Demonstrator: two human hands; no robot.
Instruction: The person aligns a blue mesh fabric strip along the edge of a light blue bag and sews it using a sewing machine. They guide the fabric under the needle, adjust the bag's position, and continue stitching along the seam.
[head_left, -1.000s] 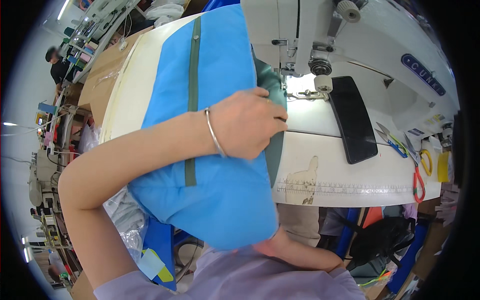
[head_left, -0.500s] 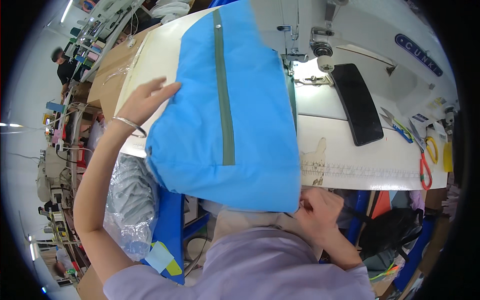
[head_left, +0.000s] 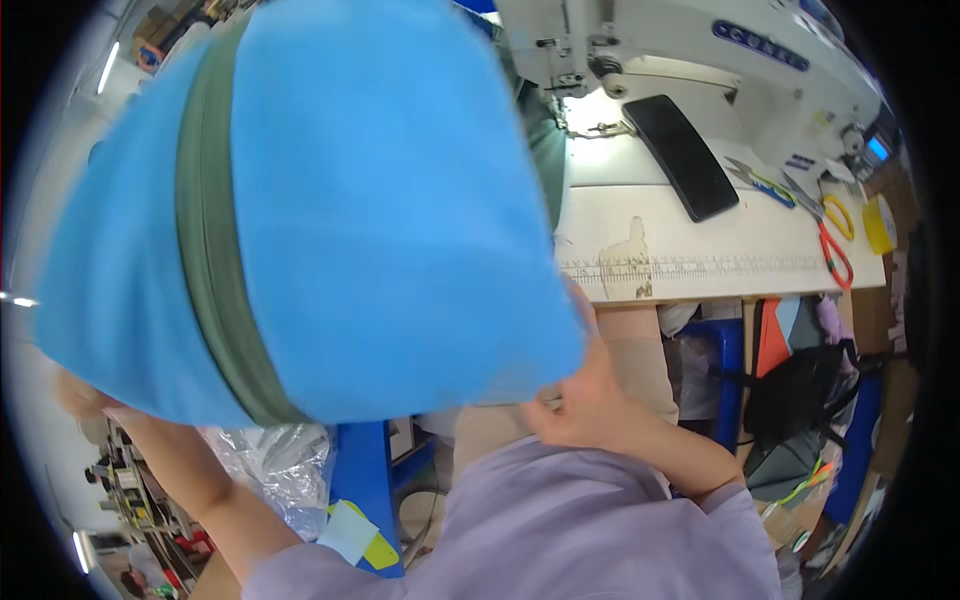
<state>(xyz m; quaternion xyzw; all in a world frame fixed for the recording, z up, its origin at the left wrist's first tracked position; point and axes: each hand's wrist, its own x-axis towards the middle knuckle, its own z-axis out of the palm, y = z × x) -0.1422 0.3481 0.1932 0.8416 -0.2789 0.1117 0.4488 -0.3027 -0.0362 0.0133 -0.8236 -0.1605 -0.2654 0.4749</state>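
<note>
A large blue fabric panel (head_left: pixel 400 230) with a dark green zip-like strip (head_left: pixel 215 230) down its left part is raised in front of me, bulging close to the view. My right hand (head_left: pixel 585 405) is closed on the panel's lower right corner, just off the table's front edge. At the lower left edge is my left hand (head_left: pixel 82 397), blurred and mostly behind the fabric, its fingers hidden. Dark green fabric (head_left: pixel 545 150) shows past the panel's right edge, near the sewing machine's needle area (head_left: pixel 572 95).
The white sewing machine (head_left: pixel 670 40) stands at the back right. On its table (head_left: pixel 700 262) lie a black phone (head_left: pixel 682 158), small snips (head_left: pixel 765 183), red- and yellow-handled scissors (head_left: pixel 828 235) and a yellow tape roll (head_left: pixel 879 224). A black bag (head_left: pixel 800 395) hangs below right; clear plastic wrapping (head_left: pixel 285 465) lies below left.
The blue panel has come up off the table and spread toward the left and nearer to me. My left hand has moved down and left, behind it; my right hand has shifted slightly left.
</note>
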